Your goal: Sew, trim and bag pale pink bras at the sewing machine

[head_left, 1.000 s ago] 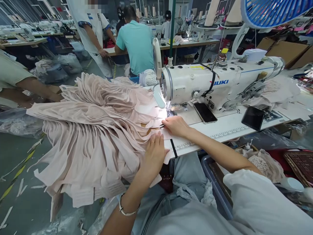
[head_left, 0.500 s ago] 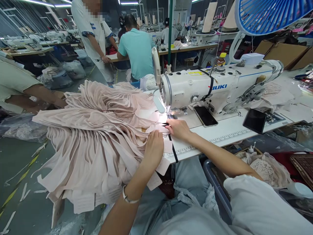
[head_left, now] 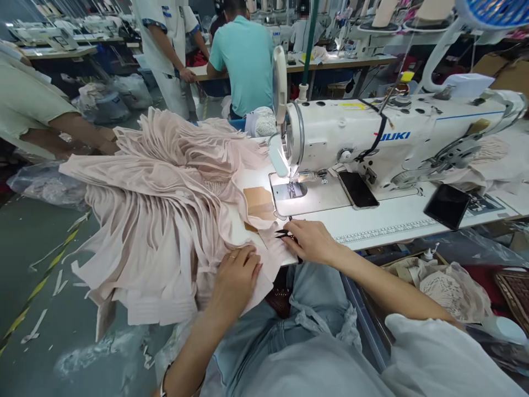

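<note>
My right hand (head_left: pixel 316 241), fingers closed, holds small black thread snips (head_left: pixel 284 234) with the blades pointing left, over the table's front edge. Beneath the blades lies the edge of a pale pink fabric piece (head_left: pixel 268 256). My left hand (head_left: pixel 236 275) is closed on that fabric near the front edge, its fingertips bent over the cloth and the thumb mostly hidden. To the left spreads a large gathered pile of the same pink fabric (head_left: pixel 165 204). Behind my hands stands the white sewing machine (head_left: pixel 330 135), its lit needle plate (head_left: pixel 291 191) uncovered.
A phone (head_left: pixel 359 189) lies by the machine's base, and a dark flat object (head_left: pixel 447 205) sits farther right. A brown patch (head_left: pixel 259 202) shows left of the needle plate. At the left is a person's arm (head_left: pixel 82 129); other people are behind. Below right, a bin (head_left: pixel 367 325) stands beside my leg.
Both hands have come away from the needle area toward the front edge, the left one drawing the fabric left and nearer me. The needle plate is now exposed. The view has shifted.
</note>
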Tool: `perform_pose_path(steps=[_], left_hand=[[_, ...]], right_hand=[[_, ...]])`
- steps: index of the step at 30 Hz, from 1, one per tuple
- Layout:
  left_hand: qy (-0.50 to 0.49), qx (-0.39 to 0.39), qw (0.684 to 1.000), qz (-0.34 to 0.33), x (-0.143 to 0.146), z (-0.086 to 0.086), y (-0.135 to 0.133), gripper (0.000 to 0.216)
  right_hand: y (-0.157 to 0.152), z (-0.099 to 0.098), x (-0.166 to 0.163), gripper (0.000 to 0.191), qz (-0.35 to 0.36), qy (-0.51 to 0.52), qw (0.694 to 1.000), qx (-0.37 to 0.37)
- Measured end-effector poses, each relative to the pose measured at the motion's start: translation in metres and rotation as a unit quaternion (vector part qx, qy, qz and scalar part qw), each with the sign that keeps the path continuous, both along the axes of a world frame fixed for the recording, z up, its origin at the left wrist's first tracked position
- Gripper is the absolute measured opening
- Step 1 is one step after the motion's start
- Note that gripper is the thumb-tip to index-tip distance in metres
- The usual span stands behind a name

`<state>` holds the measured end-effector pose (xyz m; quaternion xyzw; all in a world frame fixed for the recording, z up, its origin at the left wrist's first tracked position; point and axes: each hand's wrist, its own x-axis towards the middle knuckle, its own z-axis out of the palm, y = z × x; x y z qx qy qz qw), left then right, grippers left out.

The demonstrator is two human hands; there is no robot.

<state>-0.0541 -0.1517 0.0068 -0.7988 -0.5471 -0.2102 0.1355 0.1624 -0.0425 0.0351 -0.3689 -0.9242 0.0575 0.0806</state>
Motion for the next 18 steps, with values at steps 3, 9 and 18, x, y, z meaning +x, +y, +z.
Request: perform_pose_path(steps=[3, 9, 18], left_hand=[[-0.009, 0.003, 1.000, -0.012, 0.001, 0.000, -0.009, 0.020], [-0.045, 0.004, 0.999, -0.014, 0.002, 0.003, -0.013, 0.018], [-0.065, 0.010, 0.998, -0.016, 0.004, 0.005, -0.020, 0.017]], right_hand=[[-0.012, 0.004, -0.013, 0.028, 0.047, -0.033, 0.998, 0.004], [-0.021, 0.004, -0.033, 0.019, 0.105, -0.098, 0.989, 0.038], [-0.016, 0.012, -0.036, 0.024, 0.012, -0.135, 0.991, -0.014]])
